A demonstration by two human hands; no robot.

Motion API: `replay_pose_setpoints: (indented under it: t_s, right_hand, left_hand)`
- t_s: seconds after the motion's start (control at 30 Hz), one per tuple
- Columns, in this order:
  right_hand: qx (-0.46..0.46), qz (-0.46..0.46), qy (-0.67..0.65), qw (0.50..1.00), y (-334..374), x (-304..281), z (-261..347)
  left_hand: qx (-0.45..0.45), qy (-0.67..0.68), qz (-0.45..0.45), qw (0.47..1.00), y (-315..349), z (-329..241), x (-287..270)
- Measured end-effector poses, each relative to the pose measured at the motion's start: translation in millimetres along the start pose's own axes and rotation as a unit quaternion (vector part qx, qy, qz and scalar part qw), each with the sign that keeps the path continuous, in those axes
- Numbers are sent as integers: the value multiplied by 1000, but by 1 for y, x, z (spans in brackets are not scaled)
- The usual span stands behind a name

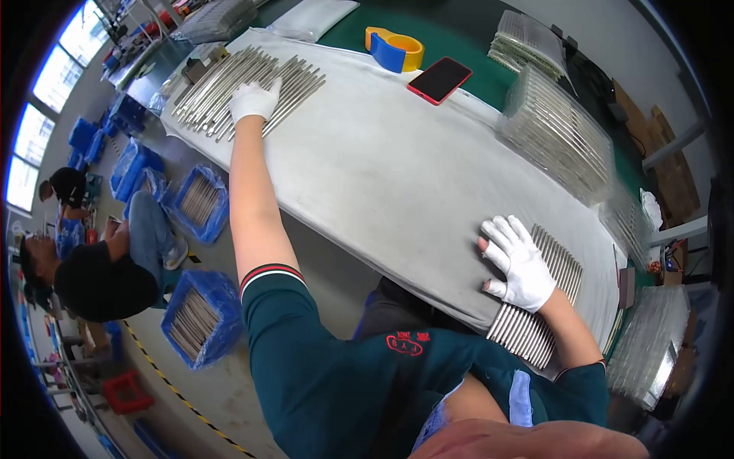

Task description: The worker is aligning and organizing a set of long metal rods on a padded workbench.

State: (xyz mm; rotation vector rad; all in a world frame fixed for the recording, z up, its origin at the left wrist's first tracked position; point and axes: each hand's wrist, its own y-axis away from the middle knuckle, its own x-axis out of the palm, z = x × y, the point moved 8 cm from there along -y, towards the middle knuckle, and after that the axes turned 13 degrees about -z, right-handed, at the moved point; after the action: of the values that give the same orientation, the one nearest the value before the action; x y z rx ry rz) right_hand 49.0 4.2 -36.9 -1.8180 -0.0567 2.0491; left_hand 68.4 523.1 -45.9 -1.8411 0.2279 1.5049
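Both my hands wear white gloves. At the far left of the cloth-covered table, my left hand [254,101] rests on a loose pile of silvery metal rods [214,90], its fingers spread and not wrapped round any rod that I can see. My right hand [520,264] lies with spread fingers at the right, over the edge of a neat row of shiny metal rods [524,336]. Two fingertips of the right glove are bare. Part of that row is hidden under the hand and wrist.
Beyond the white cloth [382,168] lie a red-edged phone [440,79] and blue and yellow tape rolls [395,50]. Clear plastic trays of rods [558,134] are stacked at the right. Blue-lined crates of rods [200,317] stand on the floor left, near a seated person [107,275].
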Motion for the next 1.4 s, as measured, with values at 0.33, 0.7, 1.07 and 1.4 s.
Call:
replay_pose_setpoints:
  t_s: [0.33,0.7,1.07,1.4]
  right_hand:
    - [-17,36,24,999,-10,16,4]
    - [-64,-93,19,993,-102,46,32]
    - [27,1,117,993,-5,29,-18]
    - [36,-15,30,999,-3,11,-4]
  left_hand:
    - [26,39,-32,998,59,-28,-29]
    - [68,88,-46,993,192,-130,-84]
    - [155,189,-17,970,301,-217,-125]
    - [195,226,4,954,293,-216,-112]
